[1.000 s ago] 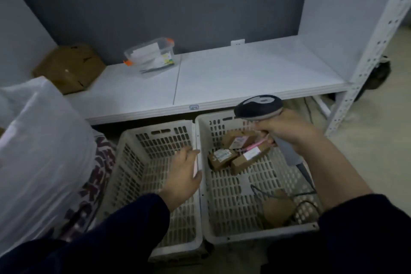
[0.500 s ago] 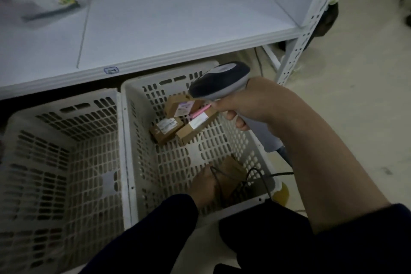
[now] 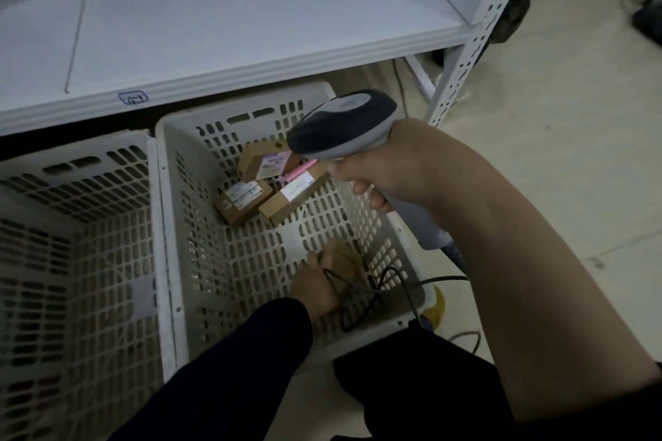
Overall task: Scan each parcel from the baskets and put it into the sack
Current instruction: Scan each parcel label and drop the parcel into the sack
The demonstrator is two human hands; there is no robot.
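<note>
Near parcel [image 3: 342, 256]: brown, blurred, lying on the floor of the right basket [image 3: 163, 197] at its near end.
Left hand [image 3: 315, 288]: reaching down into the right basket and touching the near parcel. The blur stops me telling whether the fingers close round it.
Far parcels: I count three small cardboard boxes with white labels, clustered at the far end of the same basket. The rear box [image 3: 267, 161] leans near the far wall. The left box [image 3: 243, 200] and the right box [image 3: 293, 195] lie in front of it, touching each other. A pink strip [image 3: 299, 168] shows between the rear box and the right box.
Right hand [image 3: 387, 172]: fingers wrapped round the handle of the scanner [image 3: 340, 125], held above the right side of the right basket with its head over the far parcels.
Cable [image 3: 387, 276]: black, running from the scanner's handle over the basket's near right corner and looping inside beside the near parcel.
Left basket [image 3: 53, 197]: white and slotted like the right one, standing rim to rim with it. I see only its perforated walls and floor.
Shelf [image 3: 250, 11]: white board above the far ends of both baskets, with a handwritten blue tag [image 3: 133, 98] on its front edge.
Post [image 3: 465, 57]: white perforated upright at the shelf's right end.
Floor [image 3: 555, 190]: pale, carrying both baskets.
</note>
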